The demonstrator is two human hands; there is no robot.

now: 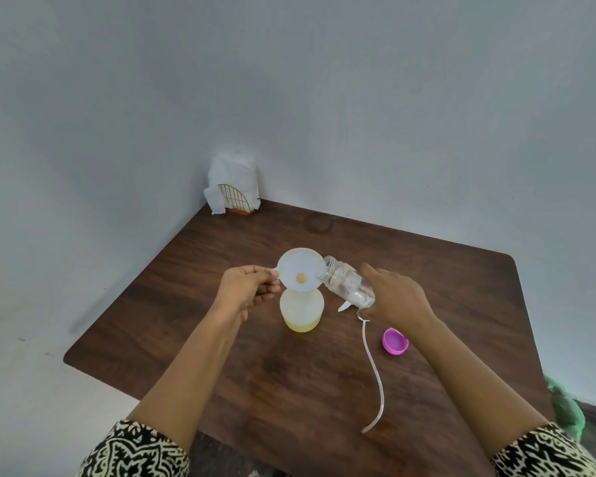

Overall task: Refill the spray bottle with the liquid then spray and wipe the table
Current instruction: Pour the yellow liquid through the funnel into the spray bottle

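Clear plastic bottle [346,284] tipped almost flat, mouth at the rim of the white funnel [300,270], base away from it in the gripping right hand [398,297]. Under the funnel, upright spray bottle [301,309], yellow liquid low inside. Funnel's tab pinched by the left hand [246,287].

Pinches funnel [300,270] atop spray bottle [301,309] with left hand [246,287]; tips clear bottle [346,284] onto funnel rim with right hand [396,297].
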